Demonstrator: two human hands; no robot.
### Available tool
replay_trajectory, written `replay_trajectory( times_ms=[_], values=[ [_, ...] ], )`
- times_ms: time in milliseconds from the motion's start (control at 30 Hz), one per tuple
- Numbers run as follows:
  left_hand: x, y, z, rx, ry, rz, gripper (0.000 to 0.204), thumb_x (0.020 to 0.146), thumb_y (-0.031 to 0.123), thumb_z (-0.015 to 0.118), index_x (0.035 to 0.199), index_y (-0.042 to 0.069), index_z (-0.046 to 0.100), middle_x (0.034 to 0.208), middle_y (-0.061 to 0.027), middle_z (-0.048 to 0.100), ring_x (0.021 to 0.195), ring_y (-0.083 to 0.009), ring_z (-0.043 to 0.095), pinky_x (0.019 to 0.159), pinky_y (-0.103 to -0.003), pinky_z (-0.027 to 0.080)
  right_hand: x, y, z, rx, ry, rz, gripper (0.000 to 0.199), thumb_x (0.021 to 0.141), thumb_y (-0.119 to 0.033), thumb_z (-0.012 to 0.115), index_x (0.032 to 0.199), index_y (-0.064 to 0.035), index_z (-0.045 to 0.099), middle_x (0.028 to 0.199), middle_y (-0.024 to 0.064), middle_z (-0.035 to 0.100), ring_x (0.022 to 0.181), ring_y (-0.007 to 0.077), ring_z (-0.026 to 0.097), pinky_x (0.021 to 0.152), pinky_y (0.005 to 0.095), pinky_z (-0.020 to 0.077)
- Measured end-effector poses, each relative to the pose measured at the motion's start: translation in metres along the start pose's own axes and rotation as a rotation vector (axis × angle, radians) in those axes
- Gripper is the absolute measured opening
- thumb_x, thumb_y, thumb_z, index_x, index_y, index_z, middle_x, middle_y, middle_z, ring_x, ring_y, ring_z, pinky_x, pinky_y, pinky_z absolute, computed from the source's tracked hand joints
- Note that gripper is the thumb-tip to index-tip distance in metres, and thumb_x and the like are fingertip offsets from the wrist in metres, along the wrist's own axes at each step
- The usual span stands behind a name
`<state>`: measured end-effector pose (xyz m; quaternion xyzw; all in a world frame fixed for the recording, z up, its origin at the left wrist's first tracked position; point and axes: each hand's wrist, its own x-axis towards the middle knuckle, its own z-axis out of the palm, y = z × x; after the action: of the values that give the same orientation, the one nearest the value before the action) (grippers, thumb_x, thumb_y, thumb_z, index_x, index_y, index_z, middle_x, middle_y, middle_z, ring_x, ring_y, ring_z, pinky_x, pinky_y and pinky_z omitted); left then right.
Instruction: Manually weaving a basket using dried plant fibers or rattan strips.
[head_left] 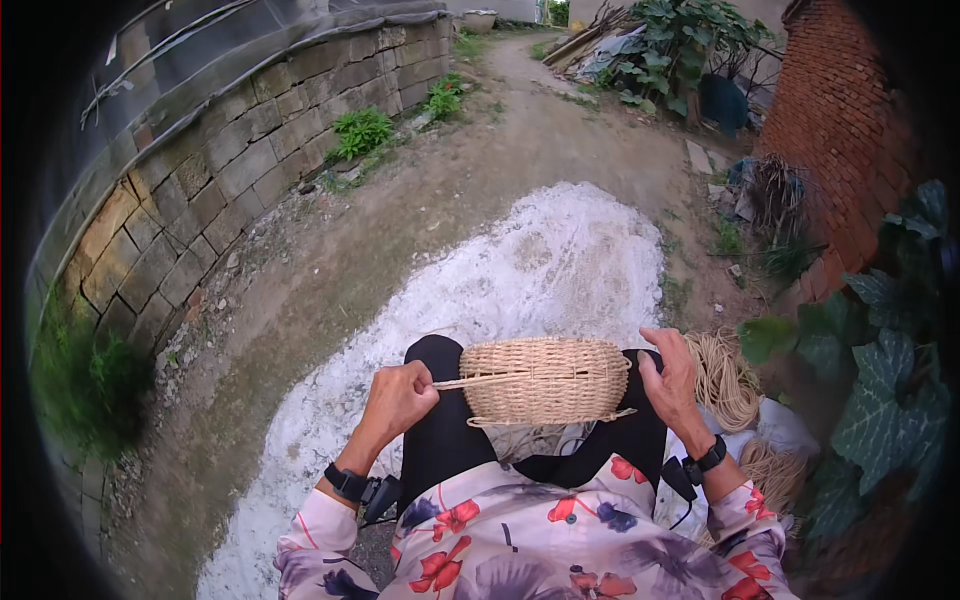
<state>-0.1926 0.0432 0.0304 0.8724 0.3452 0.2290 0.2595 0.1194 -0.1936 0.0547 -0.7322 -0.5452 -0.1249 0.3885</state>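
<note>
A woven straw basket [560, 395] in a pale tan colour lies across my lap, between my knees. From its woven side a straw cord [468, 382] runs left into my left hand [402, 394], whose fingers are closed in a pinch on it. My right hand [674, 382] is raised just beyond the basket's right end, apart from it, with thumb and forefinger spread and nothing seen between them. Short cord ends stick out along the basket's lower edge. The underside of the basket is hidden.
Coils of straw cord [728, 382] lie at my right, with another bundle [770, 470] nearer me. Broad leaves [885, 400] crowd the right side, by a brick wall [830, 120]. A stone block wall [230, 160] stands left. White-coated ground [560, 250] spreads ahead.
</note>
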Motion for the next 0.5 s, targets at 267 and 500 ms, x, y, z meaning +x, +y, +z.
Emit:
replay_trajectory(
  times_ms=[267, 500],
  values=[
    [0.019, 0.034, 0.028, 0.004, 0.096, 0.408, 0.017, 0.082, 0.021, 0.071, 0.092, 0.008, 0.068, 0.086, -0.0069, 0.068, 0.086, -0.0266, 0.063, 0.078, -0.038, 0.040, -0.035, 0.048, 0.032, 0.005, -0.246, 0.005, 0.044, 0.071, -0.002, 0.057, 0.115, -0.0046, 0.062, 0.091, 0.0100, 0.060, 0.089, 0.0279, 0.058, 0.079, 0.0408, 0.0400],
    [0.019, 0.042, 0.052, -0.005, 0.013, 0.302, 0.008, 0.084, 0.009, 0.062, 0.079, 0.003, 0.063, 0.079, -0.0153, 0.066, 0.078, -0.0361, 0.063, 0.070, -0.046, 0.046, -0.029, 0.075, 0.032, -0.271, 0.025, -0.087, 0.019, 0.075, -0.003, 0.060, 0.093, -0.0079, 0.060, 0.077, 0.0086, 0.056, 0.074, 0.0273, 0.054, 0.075, 0.0405, 0.0373]
  ],
)
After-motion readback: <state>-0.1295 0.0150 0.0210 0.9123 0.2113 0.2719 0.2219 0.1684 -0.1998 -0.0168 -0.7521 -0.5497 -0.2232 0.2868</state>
